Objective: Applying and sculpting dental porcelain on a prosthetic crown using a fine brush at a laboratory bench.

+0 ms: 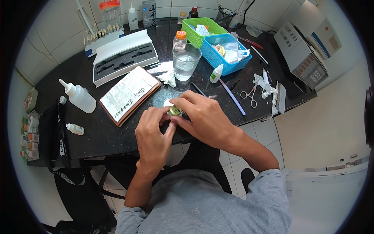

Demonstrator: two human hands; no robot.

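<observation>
Near the front edge of the dark countertop, both my hands meet around a small round container with a yellow-green top [175, 110]. My left hand [152, 128] is closed, thumb and fingertips against its left and near side. From the right, my right hand [204, 115] also grips it, its index finger curled over the far side. A white round piece [168, 103] shows just behind, partly covered by my fingers; whether it is joined to the container I cannot tell. Most of the container's body is hidden by the fingers.
A glass of water [186, 64] stands beyond my hands. To the left are a notepad [128, 93], an open white case [124, 45] and a squeeze bottle [82, 99]. On the right lie a purple stick [233, 97], scissors [249, 94] and a blue basket [230, 69].
</observation>
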